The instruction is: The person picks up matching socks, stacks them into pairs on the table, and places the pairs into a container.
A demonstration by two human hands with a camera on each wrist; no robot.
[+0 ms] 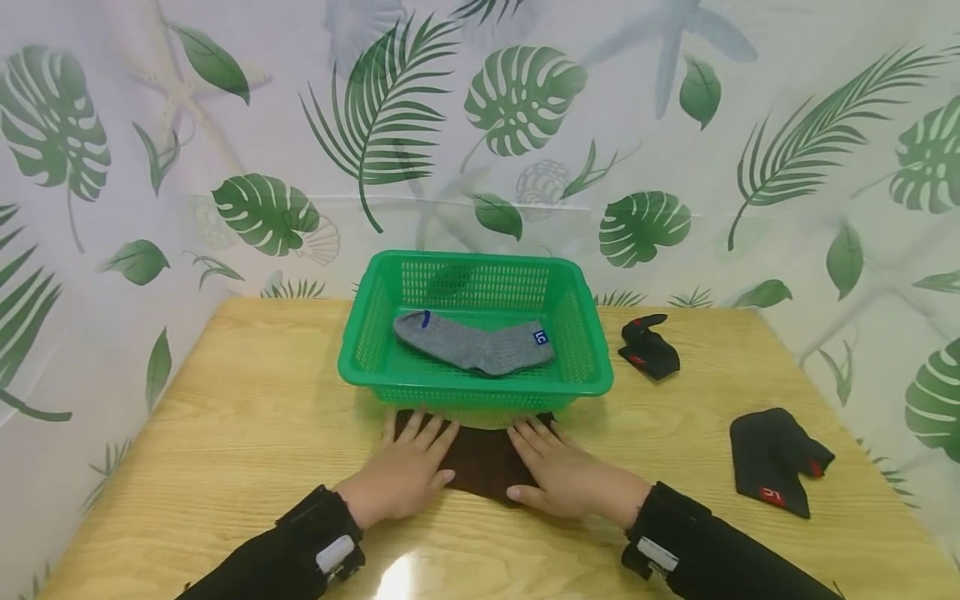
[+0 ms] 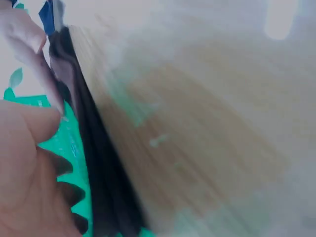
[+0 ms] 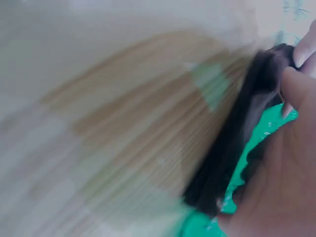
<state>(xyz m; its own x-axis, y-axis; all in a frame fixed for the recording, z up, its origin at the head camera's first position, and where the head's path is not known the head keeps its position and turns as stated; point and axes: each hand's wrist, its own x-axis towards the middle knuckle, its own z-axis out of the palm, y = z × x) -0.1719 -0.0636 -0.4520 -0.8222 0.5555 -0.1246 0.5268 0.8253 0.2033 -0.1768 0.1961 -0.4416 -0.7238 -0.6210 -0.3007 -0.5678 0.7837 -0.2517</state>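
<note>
A dark brown-black sock (image 1: 486, 462) lies stretched sideways on the table, close to the front of a green plastic basket (image 1: 480, 390). My left hand (image 1: 405, 471) rests on its left end with the fingers straight and spread. On the right end my right hand (image 1: 558, 467) lies palm down, fingers likewise extended. The wrist views show layered dark fabric (image 2: 91, 123) beside the left hand and the same dark cloth (image 3: 237, 128) beside the right; both are blurred. Parts of the sock are hidden under the hands.
Grey socks (image 1: 480, 343) with blue marks lie in the basket. To its right sits a crumpled black sock (image 1: 649, 348) with red marks. A folded black sock (image 1: 772, 458) lies nearer the right edge. A leaf-patterned wall covering (image 1: 450, 108) stands behind the wooden table (image 1: 247, 400).
</note>
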